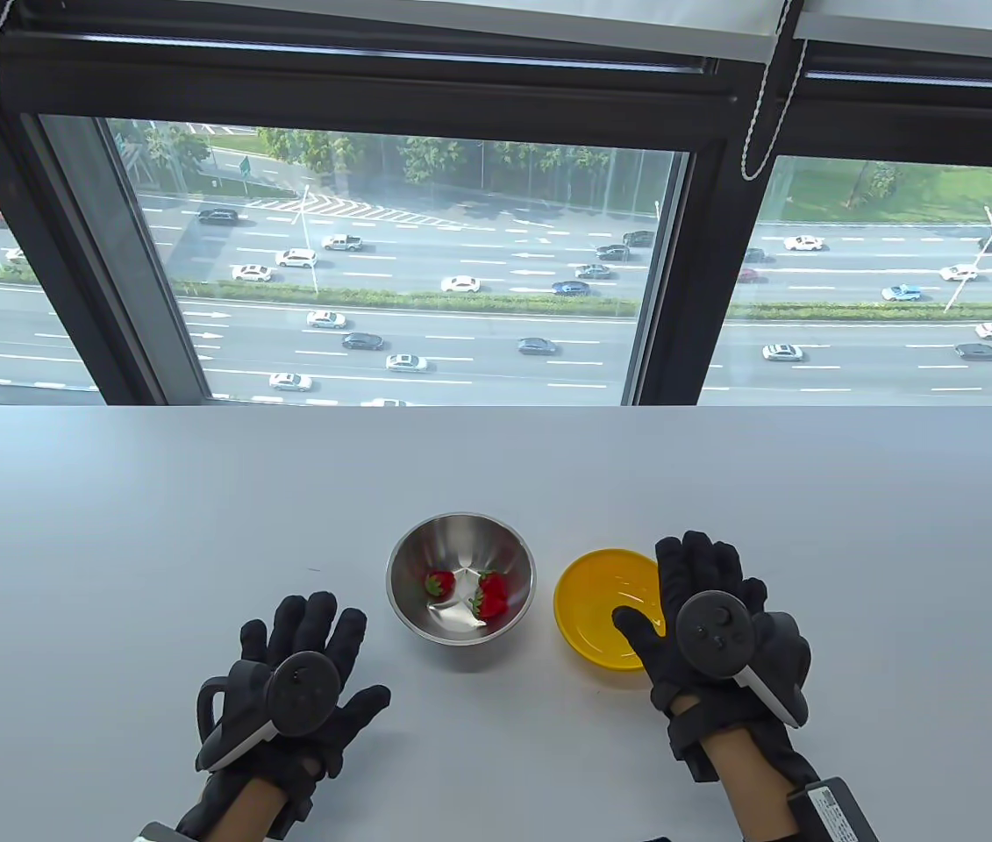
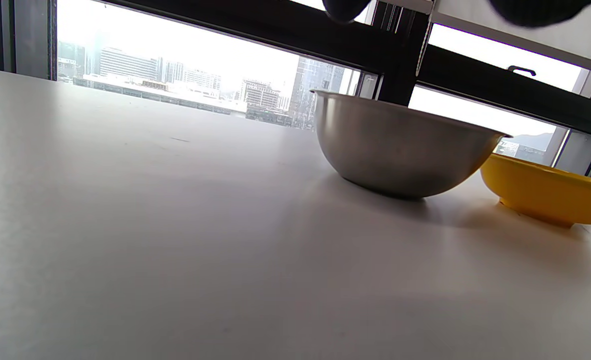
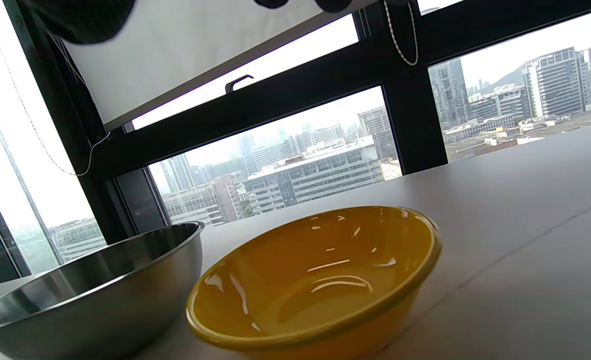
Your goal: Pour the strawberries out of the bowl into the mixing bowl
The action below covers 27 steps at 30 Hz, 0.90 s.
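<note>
Sitting low in centre frame, the strawberries (image 1: 478, 593) lie inside the steel mixing bowl (image 1: 460, 537), yellow bowl (image 1: 588, 605) just right of it on the counter (image 1: 197, 509). Right hand (image 1: 710, 623) hovers over the yellow rim, fingers spread; left hand (image 1: 298, 693) lower left, fingers splayed, holding nothing.

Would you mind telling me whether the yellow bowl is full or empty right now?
Empty. The yellow bowl shows only bare glossy inside in the right wrist view; the strawberries lie in the steel mixing bowl.
</note>
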Tool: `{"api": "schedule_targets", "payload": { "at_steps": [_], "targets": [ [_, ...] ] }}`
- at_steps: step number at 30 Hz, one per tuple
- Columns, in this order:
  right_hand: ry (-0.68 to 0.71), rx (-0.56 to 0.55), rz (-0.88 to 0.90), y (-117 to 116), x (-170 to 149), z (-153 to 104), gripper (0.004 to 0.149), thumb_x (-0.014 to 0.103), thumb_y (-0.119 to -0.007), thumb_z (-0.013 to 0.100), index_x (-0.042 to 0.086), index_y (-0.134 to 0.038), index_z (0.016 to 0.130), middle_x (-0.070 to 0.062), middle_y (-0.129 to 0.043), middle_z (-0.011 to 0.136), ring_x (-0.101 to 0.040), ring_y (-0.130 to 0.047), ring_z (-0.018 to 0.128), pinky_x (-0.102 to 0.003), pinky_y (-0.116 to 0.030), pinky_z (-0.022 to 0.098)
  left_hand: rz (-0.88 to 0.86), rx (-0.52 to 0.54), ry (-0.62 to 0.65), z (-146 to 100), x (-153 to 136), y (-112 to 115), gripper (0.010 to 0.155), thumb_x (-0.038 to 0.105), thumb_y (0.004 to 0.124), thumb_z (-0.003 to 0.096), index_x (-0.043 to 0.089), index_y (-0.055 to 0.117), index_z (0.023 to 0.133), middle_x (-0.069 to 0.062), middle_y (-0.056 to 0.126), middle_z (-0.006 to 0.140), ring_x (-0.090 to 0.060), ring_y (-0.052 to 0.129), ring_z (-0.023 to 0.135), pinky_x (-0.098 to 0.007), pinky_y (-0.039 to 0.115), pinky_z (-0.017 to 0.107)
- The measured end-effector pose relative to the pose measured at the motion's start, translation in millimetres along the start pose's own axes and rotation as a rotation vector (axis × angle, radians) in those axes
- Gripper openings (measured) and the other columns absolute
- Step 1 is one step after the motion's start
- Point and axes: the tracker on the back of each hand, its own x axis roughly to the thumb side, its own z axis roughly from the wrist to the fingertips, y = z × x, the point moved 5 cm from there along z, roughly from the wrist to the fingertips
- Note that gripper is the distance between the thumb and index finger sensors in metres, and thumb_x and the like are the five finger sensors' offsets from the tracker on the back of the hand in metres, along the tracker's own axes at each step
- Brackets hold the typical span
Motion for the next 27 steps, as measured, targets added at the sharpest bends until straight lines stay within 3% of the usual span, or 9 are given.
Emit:
{"api": "schedule_targets", "payload": {
  "at_steps": [14, 27],
  "targets": [
    [0.147, 0.108, -0.112, -40.4, 44.0, -17.7, 0.088, 0.068, -0.064, 0.041, 0.026, -0.026, 0.108, -0.012, -0.013, 0.115, -0.048, -0.017, 0.106, -0.076, -0.021, 0.068, 0.020, 0.026, 0.063, -2.8, 17.9, 1.5, 0.090, 0.073, 0.061, 0.0380, 0.029, 0.033, 0.111, -0.008, 0.015, 0.121, -0.044, 0.015, 0.112, -0.073, 0.012, 0.069],
    [0.214, 0.155, -0.163, -57.6, 59.9, -30.7, 0.088, 0.068, -0.064, 0.040, 0.025, -0.026, 0.108, -0.012, -0.011, 0.115, -0.047, -0.015, 0.106, -0.076, -0.020, 0.068, 0.034, -0.001, 0.142, -4.0, 37.2, 12.6, 0.089, 0.072, 0.062, 0.0384, 0.029, 0.033, 0.111, -0.007, 0.015, 0.120, -0.044, 0.014, 0.111, -0.073, 0.011, 0.068]
  ]
}}
